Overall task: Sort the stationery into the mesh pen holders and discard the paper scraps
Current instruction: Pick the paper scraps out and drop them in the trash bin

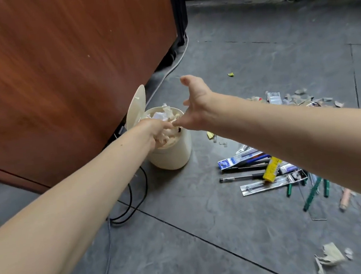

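left hand [157, 131], fingertips lost in scraps [164, 114], pens [245, 170] — part-hidden by forearm [310, 135]

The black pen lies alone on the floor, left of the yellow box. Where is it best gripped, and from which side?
Pinch the black pen across its barrel near its left end, coming from above. That end lies bare on the floor; the other end meets the yellow box.
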The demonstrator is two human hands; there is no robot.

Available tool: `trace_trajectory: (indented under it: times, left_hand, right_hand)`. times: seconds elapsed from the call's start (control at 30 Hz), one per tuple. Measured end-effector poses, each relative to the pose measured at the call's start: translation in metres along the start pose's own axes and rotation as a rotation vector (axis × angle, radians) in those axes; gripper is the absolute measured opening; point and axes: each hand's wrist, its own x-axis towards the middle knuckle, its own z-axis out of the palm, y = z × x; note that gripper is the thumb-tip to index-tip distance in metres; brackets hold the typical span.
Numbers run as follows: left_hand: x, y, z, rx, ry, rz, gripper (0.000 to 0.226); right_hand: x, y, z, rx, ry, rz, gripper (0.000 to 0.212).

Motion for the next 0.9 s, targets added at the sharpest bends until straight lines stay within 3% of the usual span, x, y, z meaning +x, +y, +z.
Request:
trace_trajectory:
  times: [0.17, 0.3, 0.53, 0.67, 0.9]
  left_hand:
    - [0.002, -0.003, -0.002, 0.036, 0.092, 0.076, 0.048]
    - [0.001, -0.005, -0.001, 0.352, 0.215, 0.277, 0.027]
    - [-0.004, -0.012, 0.016, 0.649, 0.310, 0.684, 0.024]
    - [-0.009, -0.003, 0.035, 0.706, 0.395, 0.772, 0.035]
    - [0.005, -0.016, 0.068, 0.919, 0.315, 1.012, 0.029]
  right_hand:
    - [0.003, 0.006, -0.004, 0.043, -0.054, 0.017, 0.049]
    - [0.014, 0.007, -0.012, -0.139, -0.085, -0.035, 0.059]
    - [0.025, 0.009, -0.041, -0.177, -0.061, -0.088, 0.054]
    - [0.027, 0.007, -0.056, -0.182, -0.057, -0.098, 0.048]
    - [0.048, 0.005, -0.100, -0.383, 0.198, -0.102, 0.018]
